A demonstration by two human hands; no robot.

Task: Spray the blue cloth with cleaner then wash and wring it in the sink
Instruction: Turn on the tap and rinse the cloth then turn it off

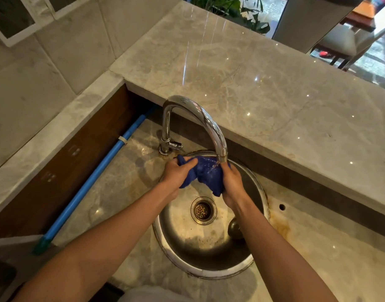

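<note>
The blue cloth (208,175) is bunched up and wet, held over the round steel sink (211,253). My left hand (179,173) grips its left end and my right hand (232,182) grips its right end. Water runs from the spout of the chrome tap (205,120) onto the middle of the cloth. Below the cloth lies the drain strainer (203,210) in the sink's bottom. No spray bottle shows in this view.
A raised marble counter (263,83) runs behind the sink. A blue pipe (95,177) lies along the left wall on the lower counter. A sink plug (235,228) rests inside the basin at the right. Rust stains mark the counter (281,227) beside the sink's rim.
</note>
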